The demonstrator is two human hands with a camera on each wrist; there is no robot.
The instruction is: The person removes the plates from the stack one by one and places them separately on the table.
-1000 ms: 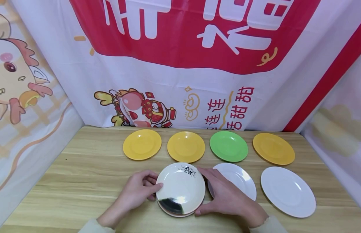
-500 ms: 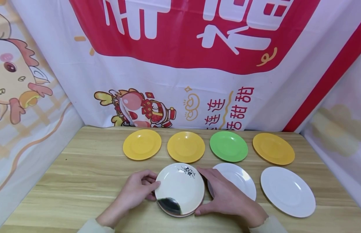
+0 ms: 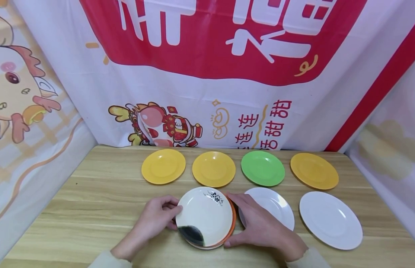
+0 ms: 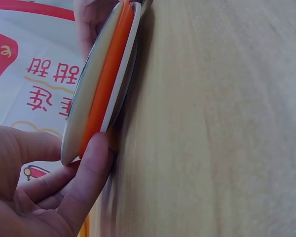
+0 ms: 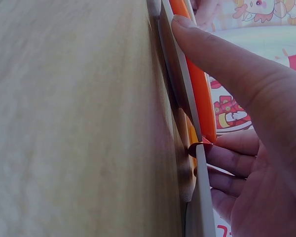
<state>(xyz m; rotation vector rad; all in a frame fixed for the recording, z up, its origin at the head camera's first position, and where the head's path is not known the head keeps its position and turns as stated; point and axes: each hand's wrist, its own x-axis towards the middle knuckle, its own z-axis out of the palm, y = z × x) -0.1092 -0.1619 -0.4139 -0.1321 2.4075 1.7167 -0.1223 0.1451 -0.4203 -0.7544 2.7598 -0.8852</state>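
A cream plate (image 3: 205, 216) with black blossoms and a dark patch tops a stack in the middle of the table. Beneath it an orange plate (image 4: 108, 74) shows, and lower still a white plate (image 4: 121, 74). My left hand (image 3: 157, 216) pinches the cream plate at its left edge, thumb on top and fingers below. One fingertip meets the rims of the lower plates in the left wrist view. From the right, my right hand (image 3: 261, 223) holds the stack, its thumb on the near rim and its fingers toward the far rim.
Behind stand a yellow plate (image 3: 163, 166), another yellow plate (image 3: 214, 169), a green plate (image 3: 262, 168) and an orange-yellow plate (image 3: 314, 171) in a row. One white plate (image 3: 277, 204) lies partly under my right hand, another white plate (image 3: 331, 221) farther right. Printed cloth (image 3: 207, 89) backs the table.
The cream plate has slid slightly left with my left hand, baring the orange plate's rim along its right side. My right hand has stayed in place.
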